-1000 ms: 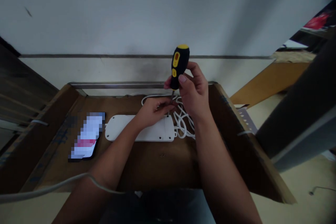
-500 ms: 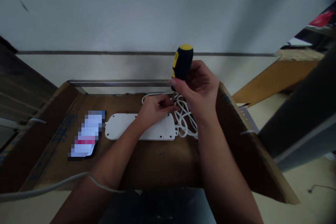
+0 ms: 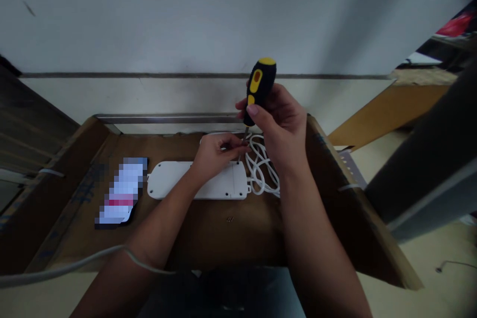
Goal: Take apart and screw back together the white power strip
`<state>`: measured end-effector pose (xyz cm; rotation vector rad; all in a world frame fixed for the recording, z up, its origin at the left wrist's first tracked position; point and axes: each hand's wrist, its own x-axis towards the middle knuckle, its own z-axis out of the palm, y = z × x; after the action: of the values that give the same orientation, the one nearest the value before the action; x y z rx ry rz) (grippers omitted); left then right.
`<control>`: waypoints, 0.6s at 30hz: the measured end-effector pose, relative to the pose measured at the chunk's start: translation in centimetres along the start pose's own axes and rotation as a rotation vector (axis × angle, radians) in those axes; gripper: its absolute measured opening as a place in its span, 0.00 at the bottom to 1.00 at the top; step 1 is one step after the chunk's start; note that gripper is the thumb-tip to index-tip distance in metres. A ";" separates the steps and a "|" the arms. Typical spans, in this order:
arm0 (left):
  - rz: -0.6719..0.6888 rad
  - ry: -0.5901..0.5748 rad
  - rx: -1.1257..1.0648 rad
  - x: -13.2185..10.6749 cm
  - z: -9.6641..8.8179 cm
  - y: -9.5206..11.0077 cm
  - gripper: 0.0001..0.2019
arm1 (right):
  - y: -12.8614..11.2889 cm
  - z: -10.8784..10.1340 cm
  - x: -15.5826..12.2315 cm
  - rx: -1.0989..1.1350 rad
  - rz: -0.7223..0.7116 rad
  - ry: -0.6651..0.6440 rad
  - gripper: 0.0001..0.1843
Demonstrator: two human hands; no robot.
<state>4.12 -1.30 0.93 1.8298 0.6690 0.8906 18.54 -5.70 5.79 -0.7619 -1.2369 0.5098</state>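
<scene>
A white power strip lies back side up on a brown cardboard sheet, its white cord coiled at the right end. My right hand is closed round the black and yellow handle of a screwdriver, held nearly upright with its tip at the strip's far right corner. My left hand rests on the strip and pinches the metal shaft near the tip.
A phone with a lit screen lies left of the strip. Small dark screws sit on the cardboard in front of it. The cardboard's flaps rise at both sides, a metal rail runs along the back, and a grey cable crosses my left forearm.
My right hand has turned the screwdriver handle about its axis, so the yellow inset faces me again. The left hand and the strip stay in place.
</scene>
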 end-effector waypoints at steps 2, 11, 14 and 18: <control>-0.014 -0.009 -0.052 -0.1 0.1 0.1 0.16 | 0.4 0.1 0.0 -0.031 -0.049 0.043 0.18; -0.102 -0.101 -0.232 0.0 0.1 0.4 0.13 | 0.0 0.2 -0.1 -0.064 -0.123 0.059 0.22; -0.083 -0.170 -0.174 0.1 -0.6 0.6 0.13 | -0.3 0.3 -0.1 -0.037 -0.048 0.021 0.18; -0.061 -0.148 -0.207 0.1 -0.3 0.1 0.19 | -0.2 1.0 -0.4 -0.214 -0.134 0.133 0.19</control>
<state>3.90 -1.14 1.16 1.6627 0.5172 0.7472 17.46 -5.85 5.80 -0.8715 -1.2204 0.2159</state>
